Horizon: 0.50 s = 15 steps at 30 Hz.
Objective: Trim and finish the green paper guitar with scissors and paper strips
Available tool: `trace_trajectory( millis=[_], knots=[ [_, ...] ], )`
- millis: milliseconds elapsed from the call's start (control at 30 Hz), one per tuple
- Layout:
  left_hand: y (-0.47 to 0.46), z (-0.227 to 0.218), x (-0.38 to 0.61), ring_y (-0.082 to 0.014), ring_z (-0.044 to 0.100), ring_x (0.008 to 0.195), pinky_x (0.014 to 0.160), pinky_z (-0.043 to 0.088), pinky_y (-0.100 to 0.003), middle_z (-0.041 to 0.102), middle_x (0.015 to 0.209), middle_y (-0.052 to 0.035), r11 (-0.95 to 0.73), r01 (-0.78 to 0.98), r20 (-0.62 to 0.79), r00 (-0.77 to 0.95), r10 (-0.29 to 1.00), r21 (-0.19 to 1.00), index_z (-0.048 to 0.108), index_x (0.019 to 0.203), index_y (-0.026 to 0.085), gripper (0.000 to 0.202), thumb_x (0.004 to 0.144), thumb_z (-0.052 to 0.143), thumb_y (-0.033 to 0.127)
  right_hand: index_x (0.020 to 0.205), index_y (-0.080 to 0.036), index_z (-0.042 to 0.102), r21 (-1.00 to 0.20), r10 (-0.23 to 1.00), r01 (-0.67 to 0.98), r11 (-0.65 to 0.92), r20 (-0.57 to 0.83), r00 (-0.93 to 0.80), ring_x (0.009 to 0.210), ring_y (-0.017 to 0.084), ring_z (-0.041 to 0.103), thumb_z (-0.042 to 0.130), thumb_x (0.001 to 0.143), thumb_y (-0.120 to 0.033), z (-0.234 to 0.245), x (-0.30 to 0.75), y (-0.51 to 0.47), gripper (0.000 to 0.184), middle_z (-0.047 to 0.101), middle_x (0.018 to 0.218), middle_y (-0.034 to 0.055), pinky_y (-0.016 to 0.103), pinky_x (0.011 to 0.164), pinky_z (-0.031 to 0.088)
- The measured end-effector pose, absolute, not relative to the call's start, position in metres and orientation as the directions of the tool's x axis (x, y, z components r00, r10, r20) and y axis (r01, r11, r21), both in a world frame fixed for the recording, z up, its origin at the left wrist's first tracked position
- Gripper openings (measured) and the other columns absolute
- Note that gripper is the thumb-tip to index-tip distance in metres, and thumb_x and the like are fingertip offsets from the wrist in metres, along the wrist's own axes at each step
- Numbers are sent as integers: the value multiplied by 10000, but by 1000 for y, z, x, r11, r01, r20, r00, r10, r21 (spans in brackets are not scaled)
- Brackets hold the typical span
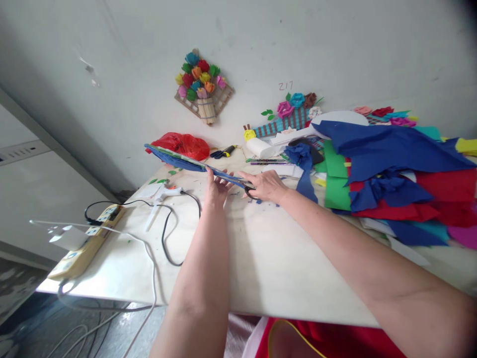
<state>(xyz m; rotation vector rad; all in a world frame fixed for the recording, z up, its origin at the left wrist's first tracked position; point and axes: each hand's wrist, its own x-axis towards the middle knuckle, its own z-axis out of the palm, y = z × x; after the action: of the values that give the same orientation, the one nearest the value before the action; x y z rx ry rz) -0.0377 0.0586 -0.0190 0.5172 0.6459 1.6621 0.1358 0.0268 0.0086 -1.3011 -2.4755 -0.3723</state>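
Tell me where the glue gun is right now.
In the head view, the glue gun lies on the table, just left of the left hand, between it and the power strip.

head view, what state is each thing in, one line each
left hand, closed on the blue piece
right hand, closed on the scissors
blue piece, held up, slanting
scissors, at the blue piece, blades hidden
glue gun, lying down, cord attached
power strip, plugs in it
red bag, crumpled
white roll, rolled up, lying on its side
coloured sheets, heaped, overlapping
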Motion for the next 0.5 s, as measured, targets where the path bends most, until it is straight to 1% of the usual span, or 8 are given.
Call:
trace_trajectory(
  millis=[233,367,500],
  knots=[
    [59,-18,-41,-268,601,907,740,496,-421,610,858,-102,-126,-739,22,-149,989,662,530,754,166,545,709,382,688,1355,-269,314,79,723,820,567,430,-541,814,238,624,494,705,-585,7,135,27,745,699,854,65,280,638,353],
    [57,-16,-45,-256,608,882,732,491,-427,617,825,-96,-124,-733,47,-125,991,669,531,788,173,553,715,361,694,1356,-296,302,68,726,819,570,426,-540,817,232,626,491,710,-577,6,136,28,729,700,867,48,278,638,358],
    [55,-15,-46,-260,607,871,730,494,-430,609,808,-100,-79,-741,40,-70,997,667,541,806,158,554,715,387,682,1340,-290,341,59,744,832,552,417,-523,835,238,623,497,689,-605,5,136,29,739,698,874,52,279,643,361]
  ],
)
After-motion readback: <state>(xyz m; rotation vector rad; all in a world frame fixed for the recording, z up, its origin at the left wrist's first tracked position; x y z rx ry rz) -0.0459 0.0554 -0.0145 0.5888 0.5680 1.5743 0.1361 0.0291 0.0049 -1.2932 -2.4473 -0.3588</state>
